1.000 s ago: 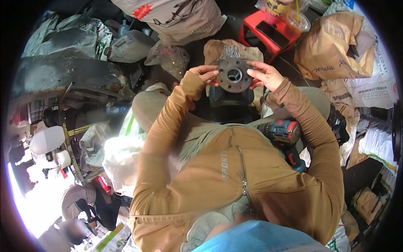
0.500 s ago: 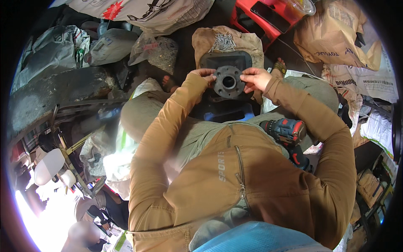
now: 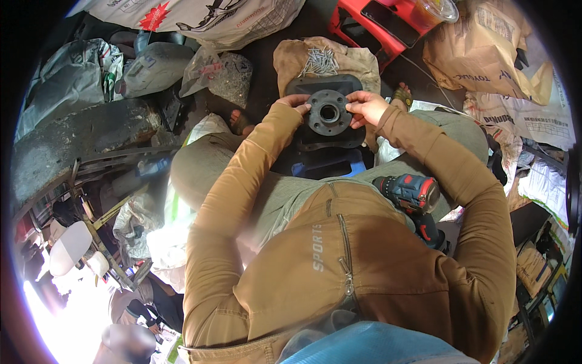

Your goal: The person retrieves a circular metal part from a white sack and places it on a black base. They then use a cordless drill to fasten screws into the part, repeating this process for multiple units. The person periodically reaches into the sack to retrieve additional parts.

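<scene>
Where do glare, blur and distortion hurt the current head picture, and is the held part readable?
Head view: glare burns out the lower left and washes over the white bag; head view: a co-worker's head is blurred away; head view: fisheye bending toward a black rim; head view: the dark round flange reads clearly, holes distinct.

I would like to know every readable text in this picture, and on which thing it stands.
Wording is described, not copied.
Brown jacket: one pale printed word.
Brown paper bag: dark handwritten letters.
White sack at the top: dark print, red starburst.
White sack, right: smallest print unreadable.
Metal flange: none visible.
</scene>
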A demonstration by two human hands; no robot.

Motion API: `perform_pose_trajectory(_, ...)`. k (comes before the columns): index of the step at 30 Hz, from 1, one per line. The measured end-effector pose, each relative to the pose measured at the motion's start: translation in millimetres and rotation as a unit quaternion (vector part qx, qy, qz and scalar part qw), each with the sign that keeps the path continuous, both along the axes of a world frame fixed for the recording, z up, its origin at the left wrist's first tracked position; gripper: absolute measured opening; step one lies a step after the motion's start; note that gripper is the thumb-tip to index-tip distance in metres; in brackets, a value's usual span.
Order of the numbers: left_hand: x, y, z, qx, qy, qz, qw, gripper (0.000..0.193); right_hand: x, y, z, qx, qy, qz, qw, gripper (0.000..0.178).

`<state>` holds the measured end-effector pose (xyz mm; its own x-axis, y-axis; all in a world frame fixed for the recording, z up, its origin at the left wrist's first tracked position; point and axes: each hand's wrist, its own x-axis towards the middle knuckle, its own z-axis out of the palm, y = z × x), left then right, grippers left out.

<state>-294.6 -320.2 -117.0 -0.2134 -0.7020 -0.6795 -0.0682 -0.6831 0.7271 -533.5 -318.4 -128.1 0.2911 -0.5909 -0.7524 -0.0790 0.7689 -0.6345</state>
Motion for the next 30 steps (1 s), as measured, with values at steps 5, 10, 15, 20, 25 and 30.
perform_pose_trajectory(5,0.0,-0.1,-2.9,0.006,-0.005,-0.008,1.000,0.026,-0.9,0.7,1.9,-0.003,0.005,0.011,1.000,0.032)
perform_pose_trajectory(10,0.5,-2.1,-4.9,0.020,-0.002,-0.012,1.000,0.028,-0.2,0.2,3.2,-0.003,0.003,0.006,1.000,0.034)
perform_pose_trajectory(15,0.6,-2.4,-3.4,0.017,-0.019,-0.022,0.999,0.028,0.7,1.4,2.4,-0.002,-0.001,-0.003,1.000,0.033)
perform_pose_trajectory(20,0.3,-2.7,-2.0,0.017,-0.018,-0.024,0.999,0.027,-0.3,1.1,2.2,-0.002,0.001,0.009,1.000,0.032)
perform_pose_trajectory(25,0.0,-0.5,-1.0,0.019,-0.017,-0.017,1.000,0.028,-0.8,-0.8,2.5,-0.018,0.016,0.020,1.000,0.031)
perform_pose_trajectory(30,-0.2,0.5,-0.1,0.008,-0.011,-0.013,1.000,0.028,0.7,0.9,3.2,-0.029,0.016,0.003,0.999,0.032)
